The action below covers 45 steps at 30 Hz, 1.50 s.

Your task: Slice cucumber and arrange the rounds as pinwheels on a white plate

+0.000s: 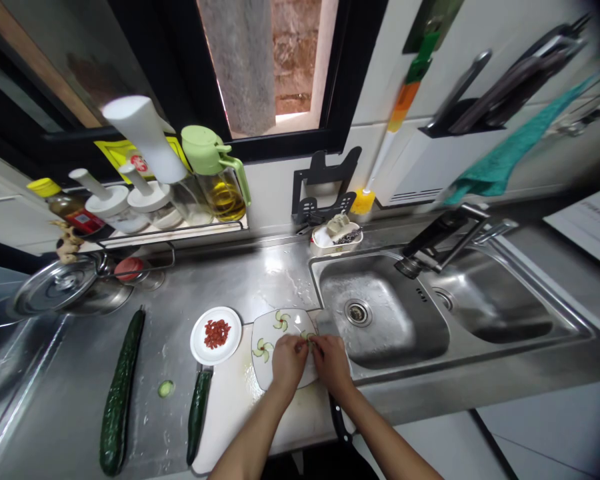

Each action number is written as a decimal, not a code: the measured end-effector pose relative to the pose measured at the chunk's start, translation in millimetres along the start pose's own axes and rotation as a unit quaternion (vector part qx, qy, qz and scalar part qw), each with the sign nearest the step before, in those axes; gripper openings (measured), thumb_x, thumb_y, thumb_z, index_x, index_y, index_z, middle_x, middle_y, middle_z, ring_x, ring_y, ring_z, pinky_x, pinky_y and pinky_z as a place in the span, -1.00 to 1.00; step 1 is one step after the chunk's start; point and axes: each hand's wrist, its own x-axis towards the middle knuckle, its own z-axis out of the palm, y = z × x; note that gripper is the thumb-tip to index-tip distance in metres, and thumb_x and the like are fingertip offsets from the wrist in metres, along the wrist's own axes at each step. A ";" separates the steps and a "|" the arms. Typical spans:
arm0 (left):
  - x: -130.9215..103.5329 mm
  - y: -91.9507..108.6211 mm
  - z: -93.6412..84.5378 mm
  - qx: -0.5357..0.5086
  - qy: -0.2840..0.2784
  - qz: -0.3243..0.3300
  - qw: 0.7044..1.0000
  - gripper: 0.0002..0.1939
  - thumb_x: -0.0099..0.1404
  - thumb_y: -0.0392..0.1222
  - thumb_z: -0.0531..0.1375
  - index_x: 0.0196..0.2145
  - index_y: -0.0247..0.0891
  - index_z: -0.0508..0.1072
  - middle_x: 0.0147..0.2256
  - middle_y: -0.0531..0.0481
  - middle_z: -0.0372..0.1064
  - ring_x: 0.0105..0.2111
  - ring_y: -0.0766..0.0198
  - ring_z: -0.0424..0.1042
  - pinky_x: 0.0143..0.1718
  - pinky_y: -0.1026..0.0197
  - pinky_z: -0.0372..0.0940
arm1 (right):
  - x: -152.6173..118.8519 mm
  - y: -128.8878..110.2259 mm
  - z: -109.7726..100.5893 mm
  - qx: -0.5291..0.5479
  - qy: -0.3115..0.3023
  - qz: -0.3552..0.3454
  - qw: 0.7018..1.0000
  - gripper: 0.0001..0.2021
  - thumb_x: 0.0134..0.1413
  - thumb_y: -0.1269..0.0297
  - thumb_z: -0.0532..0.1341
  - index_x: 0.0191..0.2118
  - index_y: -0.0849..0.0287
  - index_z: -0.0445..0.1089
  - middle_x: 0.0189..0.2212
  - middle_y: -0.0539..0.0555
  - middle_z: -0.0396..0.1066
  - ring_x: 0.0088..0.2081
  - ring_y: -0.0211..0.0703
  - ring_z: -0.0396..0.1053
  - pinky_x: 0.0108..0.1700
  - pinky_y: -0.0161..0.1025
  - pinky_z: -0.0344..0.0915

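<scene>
Over a white square plate (275,323), my left hand (289,363) and my right hand (331,363) meet with fingertips pinched together. Between them shows a bit of a cucumber slice (307,337); how each hand grips it is partly hidden. Two pinwheel shapes of cucumber slices with red centres, one cucumber flower (281,321) and another cucumber flower (263,350), lie on the plate's left half. The plate rests on a white cutting board (235,407). To the left, a small white dish (200,333) holds red dried berries (217,333). A knife's black handle (339,420) projects beneath my right forearm.
A cut cucumber (199,417) lies on the board's left edge, a whole cucumber (123,393) farther left. One cucumber end piece (165,389) sits between them. The double sink (385,313) is on the right, its faucet (445,243) behind. A condiment shelf (205,230) overhangs the back left.
</scene>
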 end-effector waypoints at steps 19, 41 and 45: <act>-33.7 -77.3 -105.0 0.059 0.152 -0.093 0.982 -0.75 0.17 -0.09 0.09 -0.36 -0.20 0.54 -0.35 -0.05 0.49 -0.33 0.20 0.44 -0.20 0.20 0.27 | -24.1 -32.3 5.3 0.064 0.016 -0.089 0.994 -0.75 0.09 0.44 0.04 -0.20 0.18 0.42 -0.33 0.13 0.38 -0.23 -0.05 0.25 -0.13 -0.09 0.21; -13.8 -121.5 -142.7 0.235 0.130 -0.234 0.934 -0.67 0.22 -0.08 0.03 -0.30 -0.26 0.54 -0.31 -0.19 0.48 -0.30 0.11 0.43 -0.26 0.19 0.21 | -40.4 -59.3 12.4 0.059 -0.039 -0.097 0.993 -0.78 0.04 0.50 0.08 -0.26 0.15 0.42 -0.36 0.09 0.37 -0.24 -0.08 0.25 -0.16 -0.16 0.19; -17.4 -123.9 -143.6 0.221 0.140 -0.221 0.940 -0.68 0.22 -0.07 0.04 -0.33 -0.26 0.54 -0.34 -0.16 0.48 -0.32 0.13 0.43 -0.25 0.19 0.21 | -40.8 -57.5 12.9 0.059 -0.038 -0.096 0.993 -0.78 0.05 0.49 0.06 -0.27 0.15 0.42 -0.36 0.10 0.37 -0.23 -0.07 0.24 -0.15 -0.13 0.18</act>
